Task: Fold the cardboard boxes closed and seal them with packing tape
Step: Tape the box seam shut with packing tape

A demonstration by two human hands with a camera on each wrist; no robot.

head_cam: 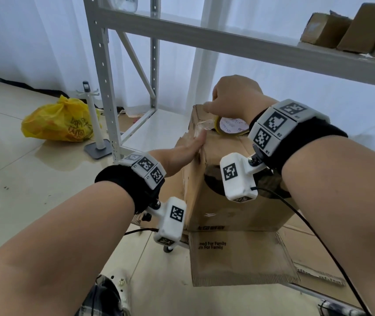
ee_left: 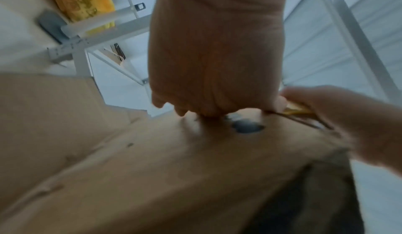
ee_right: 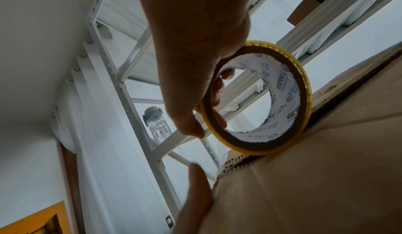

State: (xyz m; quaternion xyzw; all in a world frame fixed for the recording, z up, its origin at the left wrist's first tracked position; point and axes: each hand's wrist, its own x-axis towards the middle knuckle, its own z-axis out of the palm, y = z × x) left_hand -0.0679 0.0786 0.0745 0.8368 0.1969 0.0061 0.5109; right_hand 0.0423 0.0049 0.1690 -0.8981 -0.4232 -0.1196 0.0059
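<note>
A brown cardboard box [head_cam: 227,215] stands upright in front of me, its top flaps folded down. My right hand [head_cam: 232,96] holds a yellow-edged packing tape roll [head_cam: 232,128] on edge against the top seam. In the right wrist view its fingers pass through the tape roll's [ee_right: 259,98] core and the thumb sits outside. A wrinkled strip of clear tape [head_cam: 204,125] runs from the roll to the box's left top edge. My left hand [head_cam: 182,149] presses flat against that edge, thumb beside the strip. The left hand [ee_left: 213,65] lies on the box [ee_left: 174,169].
A white metal shelving rack [head_cam: 104,76] stands right behind the box, with several cardboard boxes [head_cam: 350,28] on its upper shelf. A yellow plastic bag [head_cam: 59,122] and a white stand [head_cam: 95,133] sit on the tiled floor at left. Flattened cardboard [head_cam: 239,258] lies under the box.
</note>
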